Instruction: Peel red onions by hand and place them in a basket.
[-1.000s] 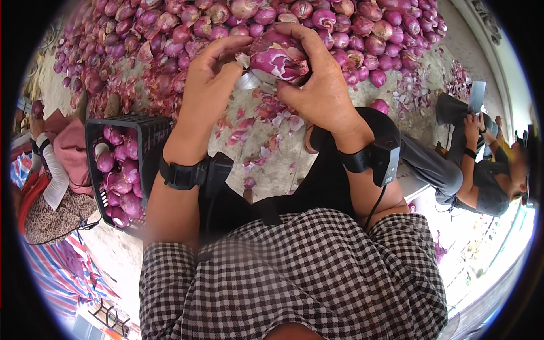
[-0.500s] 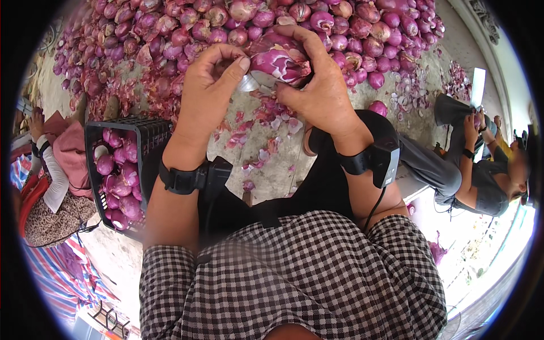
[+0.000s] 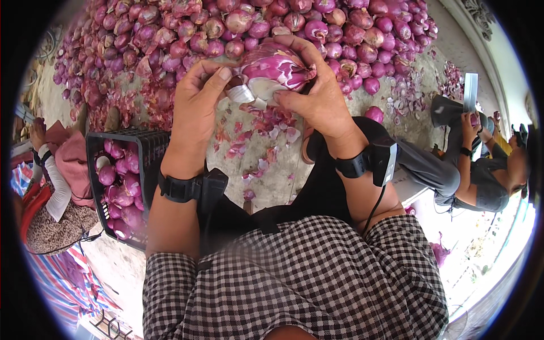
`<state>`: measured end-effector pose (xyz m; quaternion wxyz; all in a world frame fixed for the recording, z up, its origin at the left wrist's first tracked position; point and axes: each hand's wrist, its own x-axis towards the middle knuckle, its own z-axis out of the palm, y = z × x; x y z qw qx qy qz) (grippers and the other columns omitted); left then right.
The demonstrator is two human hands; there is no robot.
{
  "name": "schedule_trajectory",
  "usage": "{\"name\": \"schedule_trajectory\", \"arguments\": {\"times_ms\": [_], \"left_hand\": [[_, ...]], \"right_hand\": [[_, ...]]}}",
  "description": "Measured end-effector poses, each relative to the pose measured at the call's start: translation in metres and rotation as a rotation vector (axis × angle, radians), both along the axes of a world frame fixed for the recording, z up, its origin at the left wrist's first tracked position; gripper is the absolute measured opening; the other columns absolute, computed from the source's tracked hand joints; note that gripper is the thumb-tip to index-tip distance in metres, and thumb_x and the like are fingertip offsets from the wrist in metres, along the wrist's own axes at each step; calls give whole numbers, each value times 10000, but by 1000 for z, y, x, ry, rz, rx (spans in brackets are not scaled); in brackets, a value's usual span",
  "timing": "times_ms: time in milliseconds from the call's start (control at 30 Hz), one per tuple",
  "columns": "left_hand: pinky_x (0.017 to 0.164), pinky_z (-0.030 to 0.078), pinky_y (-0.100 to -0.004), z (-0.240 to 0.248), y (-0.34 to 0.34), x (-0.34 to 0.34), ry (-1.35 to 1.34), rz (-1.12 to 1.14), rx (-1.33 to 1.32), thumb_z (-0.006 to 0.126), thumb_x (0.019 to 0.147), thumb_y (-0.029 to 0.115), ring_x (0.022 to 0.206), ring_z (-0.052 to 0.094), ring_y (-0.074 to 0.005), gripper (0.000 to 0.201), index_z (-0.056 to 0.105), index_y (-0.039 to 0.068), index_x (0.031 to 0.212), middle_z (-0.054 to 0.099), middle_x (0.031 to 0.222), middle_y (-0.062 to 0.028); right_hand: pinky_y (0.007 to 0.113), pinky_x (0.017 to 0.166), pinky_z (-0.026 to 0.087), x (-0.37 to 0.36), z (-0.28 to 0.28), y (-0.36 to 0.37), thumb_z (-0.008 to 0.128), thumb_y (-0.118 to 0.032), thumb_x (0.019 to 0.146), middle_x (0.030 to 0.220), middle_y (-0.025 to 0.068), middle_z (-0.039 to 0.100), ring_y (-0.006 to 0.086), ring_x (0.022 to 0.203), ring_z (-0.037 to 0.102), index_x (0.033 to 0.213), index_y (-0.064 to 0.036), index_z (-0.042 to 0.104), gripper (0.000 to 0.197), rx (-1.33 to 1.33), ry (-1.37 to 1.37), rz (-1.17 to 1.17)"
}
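A large red onion [image 3: 275,67] is held up in front of me, partly peeled, with a pale bare patch on its lower side. My right hand [image 3: 323,93] wraps round its right end, thumb below and fingers over the top. At the onion's left end, my left hand [image 3: 201,93] is closed, thumb against forefinger, on a loose flap of onion skin [image 3: 242,94]. The flap shows whitish and hangs beside the pale patch; where it joins the onion is partly hidden.
A heap of red onions [image 3: 187,28] spreads ahead. Skin scraps [image 3: 243,141] litter the concrete floor [image 3: 226,181] below my hands. On my left stands a black crate [image 3: 156,141] holding peeled onions [image 3: 122,181]. People sit at both sides; the one at right [image 3: 476,175] holds an onion.
My left hand has moved left and slightly down from the onion, pulling the skin flap outward. The onion has come a little lower, showing more of its pale patch.
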<state>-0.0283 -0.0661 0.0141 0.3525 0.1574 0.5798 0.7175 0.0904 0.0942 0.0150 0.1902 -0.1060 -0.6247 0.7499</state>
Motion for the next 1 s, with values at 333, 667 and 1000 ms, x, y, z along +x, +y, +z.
{"name": "schedule_trajectory", "arguments": {"times_ms": [333,667,1000], "left_hand": [[750,461,-234,5,4,4,-131,91,84,481,844,-12,805,586,-132,226,610,-3,1029,621,858,-67],[682,440,-213,11,4,7,54,47,-95,609,892,199,809,541,-81,240,600,12,1042,590,890,-22],[722,449,-227,-2,6,7,-15,-57,-34,637,846,129,808,522,-79,260,536,15,1057,557,896,-12]], "right_hand": [[294,998,384,1,9,1,620,56,640,1240,88,520,164,1143,502,1324,-22,408,720,51,-6,1],[285,996,385,2,10,-4,611,92,627,1282,68,485,156,1171,479,1306,-40,419,719,180,-58,-6],[287,989,399,2,4,-2,604,81,629,1233,78,524,149,1138,500,1300,-38,433,702,164,1,11]]}}
